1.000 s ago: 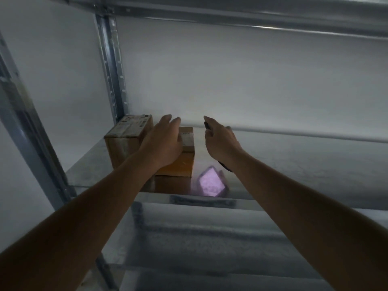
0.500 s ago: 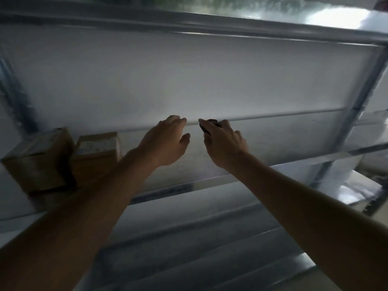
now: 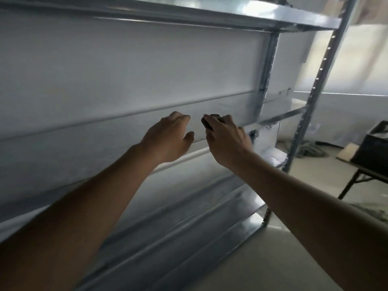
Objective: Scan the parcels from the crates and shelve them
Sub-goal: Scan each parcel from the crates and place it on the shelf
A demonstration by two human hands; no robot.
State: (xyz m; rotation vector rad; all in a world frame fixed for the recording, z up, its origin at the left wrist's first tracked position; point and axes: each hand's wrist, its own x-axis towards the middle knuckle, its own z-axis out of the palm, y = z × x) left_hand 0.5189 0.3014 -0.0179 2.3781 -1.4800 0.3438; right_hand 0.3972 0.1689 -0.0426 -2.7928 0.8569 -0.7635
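Right hand [image 3: 227,141]: curled round small dark scanner [image 3: 210,122]. Left hand [image 3: 170,138]: fingers relaxed, holding nothing. Metal shelf [image 3: 279,117]: bare here. Parcels: none in view. Dark crate [image 3: 371,147]: far right. Parcels probably light, stiff; best gripped by opposite sides.

- Light: dim, grey; daylight enters from the upper right.
- Glare: bright patch on the top shelf [image 3: 262,9] near its right end.
- Shadow: forearms dark, lower shelves murky.
- Blur: motion smear throughout, heaviest at right edge.
- Distortion: wide-angle bending of shelf lines.
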